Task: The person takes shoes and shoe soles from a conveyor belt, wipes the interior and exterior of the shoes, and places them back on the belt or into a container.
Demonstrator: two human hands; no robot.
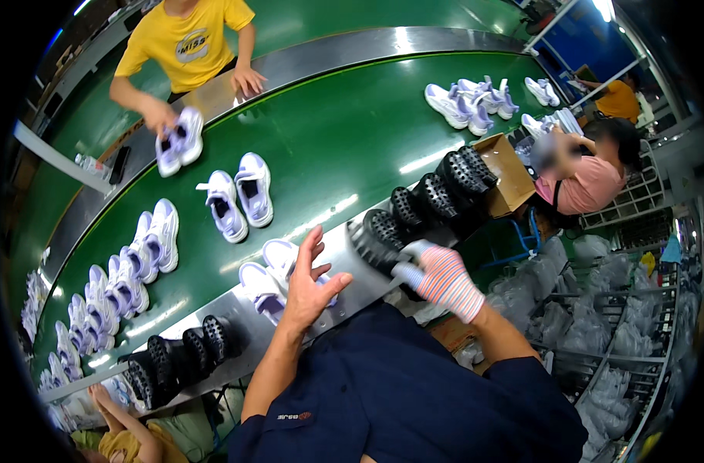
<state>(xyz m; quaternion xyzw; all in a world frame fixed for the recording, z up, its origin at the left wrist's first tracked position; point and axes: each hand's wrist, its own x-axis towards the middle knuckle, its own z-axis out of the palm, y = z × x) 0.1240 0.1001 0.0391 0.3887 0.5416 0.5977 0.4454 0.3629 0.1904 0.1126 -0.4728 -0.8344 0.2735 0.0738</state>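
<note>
My left hand (313, 287), bare, is raised over the steel edge of the line with its fingers spread, holding nothing. Beside and partly behind it, a pair of white and lavender sneakers (261, 285) rests at the belt's near edge. My right hand (447, 284) wears a striped knit glove. Its fingers are closed on the near end of a black shoe (374, 245) with a lugged sole, which is smeared by motion. Several more black lugged shoes (437, 194) lie in a row to the right of it, soles showing.
The green belt (344, 131) carries several sneakers, including a pair (240, 197) ahead. Across it, a person in yellow (190, 42) handles sneakers (181, 143). An open carton (510, 177) and a person in pink (591, 181) are at right. More black shoes (184, 351) lie left; bagged racks (607, 332) stand right.
</note>
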